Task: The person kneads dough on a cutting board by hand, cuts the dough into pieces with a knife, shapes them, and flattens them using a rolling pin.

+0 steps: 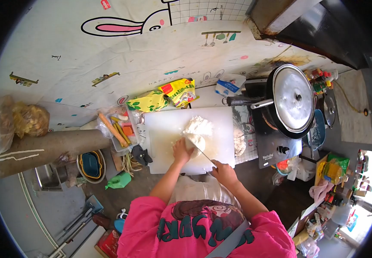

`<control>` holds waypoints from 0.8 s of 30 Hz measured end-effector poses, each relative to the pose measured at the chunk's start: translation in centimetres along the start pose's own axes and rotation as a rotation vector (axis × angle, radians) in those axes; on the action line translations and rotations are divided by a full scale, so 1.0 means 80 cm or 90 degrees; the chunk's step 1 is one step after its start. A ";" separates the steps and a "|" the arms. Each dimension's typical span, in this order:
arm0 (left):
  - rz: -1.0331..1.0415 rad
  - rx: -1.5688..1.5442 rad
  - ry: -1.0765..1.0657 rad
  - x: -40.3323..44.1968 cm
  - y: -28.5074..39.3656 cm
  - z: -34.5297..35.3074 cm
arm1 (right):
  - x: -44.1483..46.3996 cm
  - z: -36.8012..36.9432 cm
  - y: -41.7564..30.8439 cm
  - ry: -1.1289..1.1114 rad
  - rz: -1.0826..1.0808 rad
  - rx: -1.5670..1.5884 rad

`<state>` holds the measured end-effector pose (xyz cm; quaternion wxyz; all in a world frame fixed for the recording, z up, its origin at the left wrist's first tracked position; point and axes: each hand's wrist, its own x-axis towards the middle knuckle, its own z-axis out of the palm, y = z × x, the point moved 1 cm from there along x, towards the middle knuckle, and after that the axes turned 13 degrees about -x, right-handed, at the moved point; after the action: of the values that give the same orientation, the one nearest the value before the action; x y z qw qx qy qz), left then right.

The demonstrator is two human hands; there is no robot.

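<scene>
A pale lump of dough (195,144) lies on the white cutting board (164,124), just below a heap of white flour (198,125). My left hand (181,150) rests against the dough's left side, its fingers closed around that edge. In my right hand (224,173) is the handle of a knife (205,155), whose blade points up and left to the dough. The blade's far end meets the dough, but how deep it sits cannot be told.
Right of the board, a lidded pan (293,99) sits on a black stove (276,150). A plastic container (128,139) of vegetables stands to the left, with yellow packets (179,92) behind the board. A dark cloth (141,155) lies by its left edge.
</scene>
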<state>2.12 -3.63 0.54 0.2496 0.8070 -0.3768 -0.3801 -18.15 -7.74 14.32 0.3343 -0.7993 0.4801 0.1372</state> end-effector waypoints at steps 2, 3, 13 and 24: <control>0.016 0.001 0.017 0.000 -0.003 0.002 | 0.007 0.007 0.001 -0.010 0.018 -0.018; 0.025 0.001 0.025 0.001 -0.002 0.003 | 0.011 0.006 -0.006 -0.013 0.028 -0.035; 0.054 0.006 0.064 -0.008 0.005 -0.002 | 0.064 0.049 -0.015 0.011 0.060 -0.062; 0.280 -0.016 0.111 -0.066 0.029 -0.016 | 0.073 0.055 -0.009 0.056 0.056 -0.031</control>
<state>-0.07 -0.67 5.14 0.3681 0.7322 -0.5155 -0.2504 -14.17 -8.57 8.19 0.2873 -0.7904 0.5255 0.1282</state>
